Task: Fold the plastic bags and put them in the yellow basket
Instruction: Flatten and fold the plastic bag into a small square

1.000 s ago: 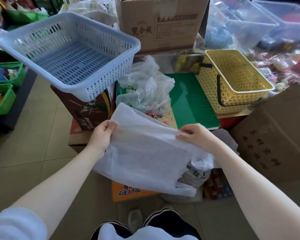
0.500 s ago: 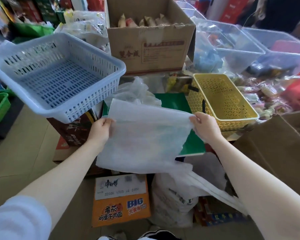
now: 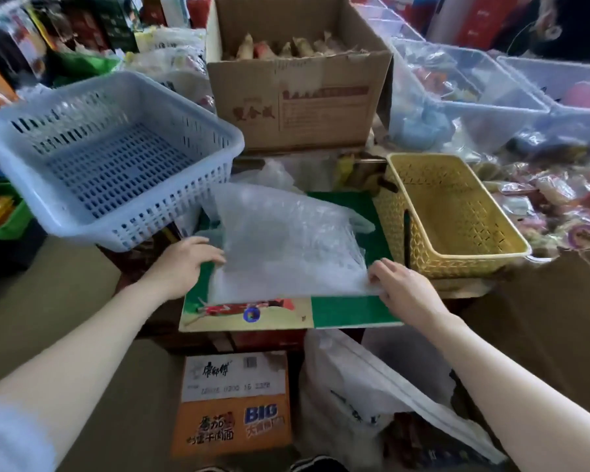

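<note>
A translucent white plastic bag (image 3: 286,247) lies spread over the green box top (image 3: 351,311) in the middle of the head view. My left hand (image 3: 184,260) holds its left edge with the fingers on the plastic. My right hand (image 3: 395,281) pinches its near right corner. The yellow basket (image 3: 457,253) stands just right of the bag, nothing visible inside it. Other crumpled clear bags (image 3: 273,172) sit behind the spread one.
A tilted pale blue basket (image 3: 109,158) overhangs at the left. A cardboard box (image 3: 297,97) stands behind. Clear bins (image 3: 474,93) lie at the back right, a brown carton (image 3: 542,318) at the right. An orange noodle box (image 3: 232,407) and a white bag (image 3: 372,396) sit on the floor below.
Both hands carried the bag forward from in front of me and lowered it onto the green box top. The view tipped up and forward.
</note>
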The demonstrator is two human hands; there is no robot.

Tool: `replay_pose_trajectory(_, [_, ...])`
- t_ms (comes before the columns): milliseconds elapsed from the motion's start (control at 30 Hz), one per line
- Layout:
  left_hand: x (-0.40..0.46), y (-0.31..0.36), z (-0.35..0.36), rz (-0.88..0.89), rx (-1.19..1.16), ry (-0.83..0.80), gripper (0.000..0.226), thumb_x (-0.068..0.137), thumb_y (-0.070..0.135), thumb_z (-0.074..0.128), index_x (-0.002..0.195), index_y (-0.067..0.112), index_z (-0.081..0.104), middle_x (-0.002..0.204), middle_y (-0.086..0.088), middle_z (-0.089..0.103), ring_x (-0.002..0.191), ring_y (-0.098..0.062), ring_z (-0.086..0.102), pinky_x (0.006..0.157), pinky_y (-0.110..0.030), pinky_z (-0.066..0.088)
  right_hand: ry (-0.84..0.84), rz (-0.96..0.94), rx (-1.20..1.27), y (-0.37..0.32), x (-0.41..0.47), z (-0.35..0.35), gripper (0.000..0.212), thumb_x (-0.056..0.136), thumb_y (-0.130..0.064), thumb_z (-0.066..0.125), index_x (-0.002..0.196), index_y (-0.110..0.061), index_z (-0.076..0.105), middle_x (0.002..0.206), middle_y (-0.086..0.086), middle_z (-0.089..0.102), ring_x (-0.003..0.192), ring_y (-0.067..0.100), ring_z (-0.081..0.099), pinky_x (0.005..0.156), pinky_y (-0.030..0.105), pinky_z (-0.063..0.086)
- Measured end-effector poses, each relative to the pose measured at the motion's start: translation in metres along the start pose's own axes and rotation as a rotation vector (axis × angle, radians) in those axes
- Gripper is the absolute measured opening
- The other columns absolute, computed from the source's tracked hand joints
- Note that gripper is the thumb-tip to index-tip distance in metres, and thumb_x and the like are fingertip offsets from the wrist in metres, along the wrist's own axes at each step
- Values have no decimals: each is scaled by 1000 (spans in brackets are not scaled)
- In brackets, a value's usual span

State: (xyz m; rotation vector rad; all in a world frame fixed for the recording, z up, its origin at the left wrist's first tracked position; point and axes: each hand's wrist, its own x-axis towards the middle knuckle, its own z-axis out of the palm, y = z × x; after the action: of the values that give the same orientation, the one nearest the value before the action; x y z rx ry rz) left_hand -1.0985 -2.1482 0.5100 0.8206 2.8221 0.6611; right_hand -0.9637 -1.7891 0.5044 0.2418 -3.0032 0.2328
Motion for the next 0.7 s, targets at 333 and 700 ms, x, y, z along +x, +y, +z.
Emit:
replay_pose_trajectory(333, [13, 98, 128, 167, 44, -267, 53, 95, 39, 38, 139, 10, 38, 146, -8, 35, 135, -23, 30, 112, -37, 23, -204, 68, -37, -23, 1, 100, 42, 65, -24, 75, 102, -12, 60, 92, 8, 63, 83, 31, 63, 68, 38, 46])
replay_pose_trajectory(700, [32, 99, 195, 90, 292, -413, 96, 75, 79, 36, 147, 31, -4, 154, -4, -20, 139, -29, -21, 110, -44, -16, -94, 675, 783, 37, -58, 86, 22, 86, -19, 64, 108, -15, 62, 95, -9, 63, 91, 8, 58, 78, 16, 40])
